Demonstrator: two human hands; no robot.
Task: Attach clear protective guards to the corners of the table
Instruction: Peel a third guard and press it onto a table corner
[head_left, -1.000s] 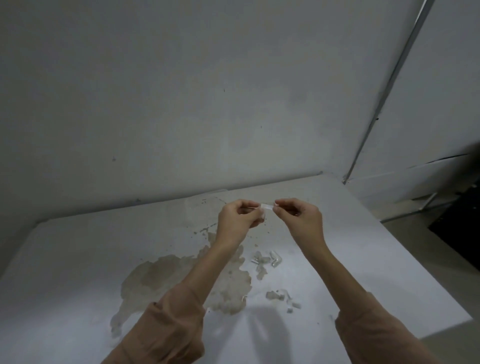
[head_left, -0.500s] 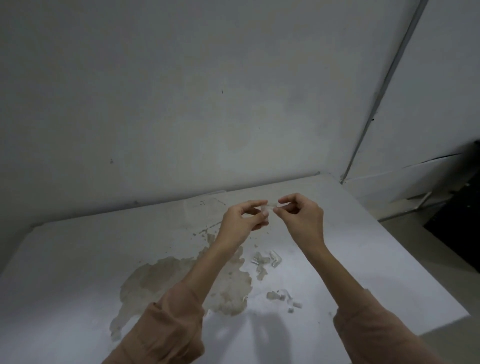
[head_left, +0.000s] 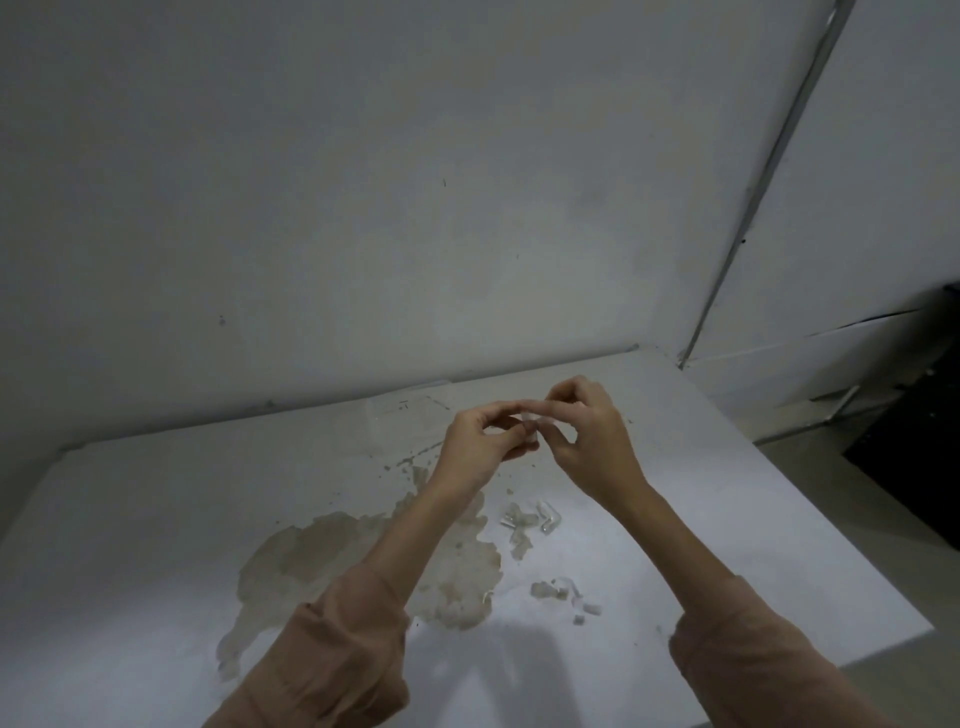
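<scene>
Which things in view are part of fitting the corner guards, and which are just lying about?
Part of the job:
- clear guard pinched between left hand and right hand
- spare clear guards on the table

Lying about:
- small scraps
- brown stain
- dark object, far right

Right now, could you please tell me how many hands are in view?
2: the left hand and the right hand meet above the table, pinching a small clear piece between them.

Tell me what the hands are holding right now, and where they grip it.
A small clear guard, pinched between both hands: the left hand at its left end, the right hand at its right. Finer detail cannot be told.
</scene>
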